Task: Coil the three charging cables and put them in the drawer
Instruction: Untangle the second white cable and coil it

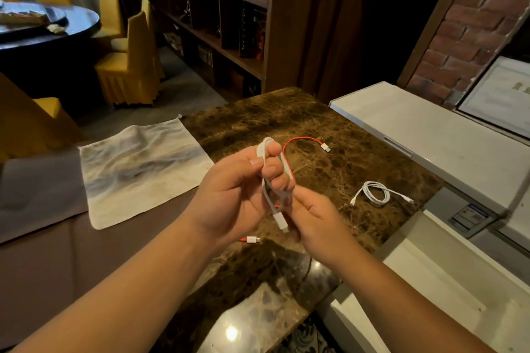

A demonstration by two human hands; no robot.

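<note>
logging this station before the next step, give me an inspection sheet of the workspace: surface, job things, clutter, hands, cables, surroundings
surface: brown marble countertop, glossy, with light glare near the front edge
job's things: white cable in hand, partly wound; coiled white cable lying on the marble; red cable lying loose, uncoiled; drawer not identifiable
clutter: stained white cloth lying at the counter's left
grippers: left hand grips the wound loops; right hand pinches the plug end
cables: two white, one red; the red one runs behind the hands
surroundings: white cabinet top to the right, wooden bookshelf, yellow-covered chairs, brick wall
</note>
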